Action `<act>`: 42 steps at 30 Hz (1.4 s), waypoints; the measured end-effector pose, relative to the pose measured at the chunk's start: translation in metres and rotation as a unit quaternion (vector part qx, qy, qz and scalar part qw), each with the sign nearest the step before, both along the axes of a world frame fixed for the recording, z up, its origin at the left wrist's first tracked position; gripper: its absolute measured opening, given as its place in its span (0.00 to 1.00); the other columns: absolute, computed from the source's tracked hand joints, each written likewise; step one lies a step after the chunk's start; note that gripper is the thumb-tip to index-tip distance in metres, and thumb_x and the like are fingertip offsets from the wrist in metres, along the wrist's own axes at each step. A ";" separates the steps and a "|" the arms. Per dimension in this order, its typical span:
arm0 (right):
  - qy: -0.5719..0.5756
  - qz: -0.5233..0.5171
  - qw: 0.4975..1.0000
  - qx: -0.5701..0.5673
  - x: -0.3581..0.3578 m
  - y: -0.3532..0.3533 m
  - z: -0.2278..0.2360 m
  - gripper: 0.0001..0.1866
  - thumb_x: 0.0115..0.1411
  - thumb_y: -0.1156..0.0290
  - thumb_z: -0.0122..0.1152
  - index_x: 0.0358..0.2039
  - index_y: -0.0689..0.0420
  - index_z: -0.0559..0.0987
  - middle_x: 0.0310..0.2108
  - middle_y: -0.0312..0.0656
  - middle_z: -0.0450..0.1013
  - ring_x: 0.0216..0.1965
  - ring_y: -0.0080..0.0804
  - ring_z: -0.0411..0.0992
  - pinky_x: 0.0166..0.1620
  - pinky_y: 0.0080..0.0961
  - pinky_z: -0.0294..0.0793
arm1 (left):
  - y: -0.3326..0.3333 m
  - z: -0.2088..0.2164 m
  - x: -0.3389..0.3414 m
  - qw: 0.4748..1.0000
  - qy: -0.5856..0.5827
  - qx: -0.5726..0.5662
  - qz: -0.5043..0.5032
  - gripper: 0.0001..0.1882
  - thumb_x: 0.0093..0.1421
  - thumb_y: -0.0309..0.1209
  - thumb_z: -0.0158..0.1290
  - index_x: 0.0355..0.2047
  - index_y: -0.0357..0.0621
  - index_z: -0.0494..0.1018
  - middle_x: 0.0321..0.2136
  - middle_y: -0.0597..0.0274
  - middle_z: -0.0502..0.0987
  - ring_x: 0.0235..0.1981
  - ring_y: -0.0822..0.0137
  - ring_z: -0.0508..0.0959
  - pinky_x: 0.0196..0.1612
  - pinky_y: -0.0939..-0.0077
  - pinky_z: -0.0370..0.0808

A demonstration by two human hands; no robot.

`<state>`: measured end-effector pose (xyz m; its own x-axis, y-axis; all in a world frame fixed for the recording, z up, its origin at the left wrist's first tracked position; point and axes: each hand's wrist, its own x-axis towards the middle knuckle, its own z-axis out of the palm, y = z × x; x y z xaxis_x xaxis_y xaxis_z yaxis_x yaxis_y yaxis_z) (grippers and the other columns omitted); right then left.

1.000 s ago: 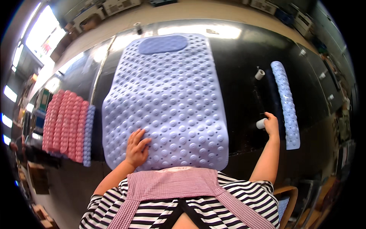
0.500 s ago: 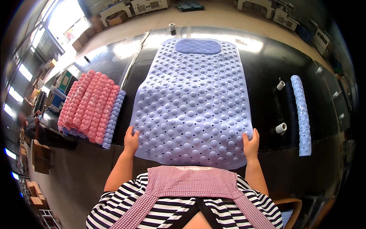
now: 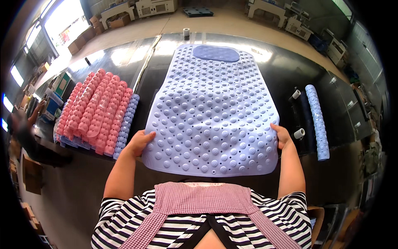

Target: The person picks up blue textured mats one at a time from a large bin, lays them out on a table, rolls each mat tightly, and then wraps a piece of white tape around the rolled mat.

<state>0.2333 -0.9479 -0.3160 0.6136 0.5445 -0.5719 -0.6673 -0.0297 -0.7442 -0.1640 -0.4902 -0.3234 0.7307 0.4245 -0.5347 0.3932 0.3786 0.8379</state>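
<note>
A light-blue bath mat (image 3: 211,120) covered with round bumps and small holes is spread before me, its near part bulging and hanging past the table's front edge. At its far end lies a darker blue oval pad (image 3: 215,53). My left hand (image 3: 142,142) grips the mat's left edge, thumb on top and the other fingers mostly hidden. Opposite it, my right hand (image 3: 282,135) pinches the right edge, with its thumb on the upper face.
Pink rolled mats (image 3: 97,108) are stacked at left over blue ones (image 3: 127,124). At right lie a blue rolled mat (image 3: 318,122) and two white rolls (image 3: 299,133) on the black table (image 3: 273,79). Another white roll (image 3: 186,32) stands at the far edge. A person (image 3: 31,137) is at far left.
Both hands have shifted farther from my body along with the mat's near edge. That near part looks more raised and bowed. The view has also turned slightly.
</note>
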 end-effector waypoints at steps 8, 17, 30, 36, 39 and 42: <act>-0.332 -0.100 0.910 0.228 0.034 0.043 0.203 0.22 0.65 0.54 0.62 0.50 0.60 0.78 0.44 0.42 0.79 0.42 0.35 0.79 0.49 0.35 0.79 | 0.023 0.218 0.063 0.876 -0.307 0.333 0.165 0.26 0.69 0.48 0.54 0.52 0.35 0.76 0.41 0.59 0.81 0.39 0.70 0.79 0.44 0.76 0.76; -0.758 -0.158 0.557 0.299 -0.037 -0.014 0.476 0.27 0.72 0.56 0.51 0.62 0.63 0.71 0.61 0.49 0.70 0.62 0.44 0.69 0.65 0.42 0.66 | 0.063 0.465 0.035 0.420 -0.812 0.390 -0.109 0.24 0.72 0.38 0.44 0.65 0.47 0.65 0.63 0.55 0.70 0.62 0.58 0.71 0.62 0.58 0.67; -0.558 -0.188 0.692 0.418 0.125 0.110 0.427 0.37 0.72 0.42 0.39 0.63 0.66 0.67 0.58 0.52 0.71 0.62 0.41 0.67 0.66 0.34 0.62 | 0.148 0.450 0.264 0.490 -0.358 0.769 0.201 0.37 0.69 0.49 0.51 0.70 0.44 0.56 0.67 0.43 0.61 0.65 0.44 0.66 0.68 0.57 0.63; -0.422 -0.036 0.866 0.265 0.138 0.196 0.240 0.49 0.68 0.30 0.37 0.70 0.65 0.58 0.66 0.54 0.65 0.71 0.40 0.57 0.74 0.37 0.43 | 0.165 0.214 0.345 0.643 0.009 0.765 -0.024 0.51 0.61 0.57 0.58 0.74 0.47 0.48 0.72 0.34 0.45 0.71 0.34 0.54 0.71 0.50 0.57; -0.429 0.003 0.902 0.040 0.120 0.126 0.100 0.32 0.69 0.58 0.59 0.65 0.67 0.66 0.61 0.51 0.70 0.66 0.37 0.65 0.69 0.37 0.59 | 0.121 0.056 0.292 0.724 0.214 0.627 -0.192 0.46 0.63 0.59 0.54 0.74 0.57 0.49 0.74 0.43 0.44 0.73 0.36 0.49 0.69 0.39 0.56; -0.559 0.033 0.802 -0.206 0.076 0.085 -0.037 0.33 0.57 0.58 0.72 0.59 0.62 0.74 0.61 0.58 0.69 0.62 0.43 0.69 0.64 0.37 0.66 | 0.108 -0.048 0.199 0.793 0.296 0.523 -0.098 0.42 0.63 0.57 0.54 0.72 0.57 0.56 0.72 0.39 0.50 0.72 0.41 0.55 0.68 0.41 0.58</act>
